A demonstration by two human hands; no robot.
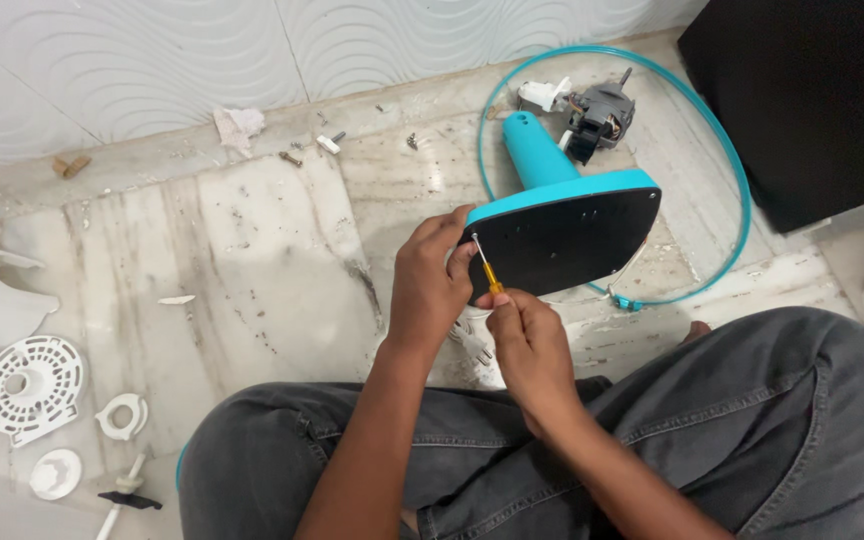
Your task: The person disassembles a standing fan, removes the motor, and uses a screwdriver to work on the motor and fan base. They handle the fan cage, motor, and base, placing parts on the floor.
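Observation:
A teal fan stand base (562, 235) lies on its side on the marble floor, its black underside facing me and its teal neck pointing away. My left hand (430, 280) grips the base's left edge. My right hand (530, 350) holds a small yellow-handled screwdriver (486, 266), whose metal tip touches the black underside near my left fingers. A white plug and cord (472, 340) lie under my hands.
A teal ring (742, 200) circles the base, with a grey motor (600, 118) inside it at the back. White plastic fan parts (30, 385) lie at the left. Loose screws (292, 158) sit near the tiled wall. A black cabinet (812, 90) stands at the right. My legs in grey jeans (752, 420) fill the foreground.

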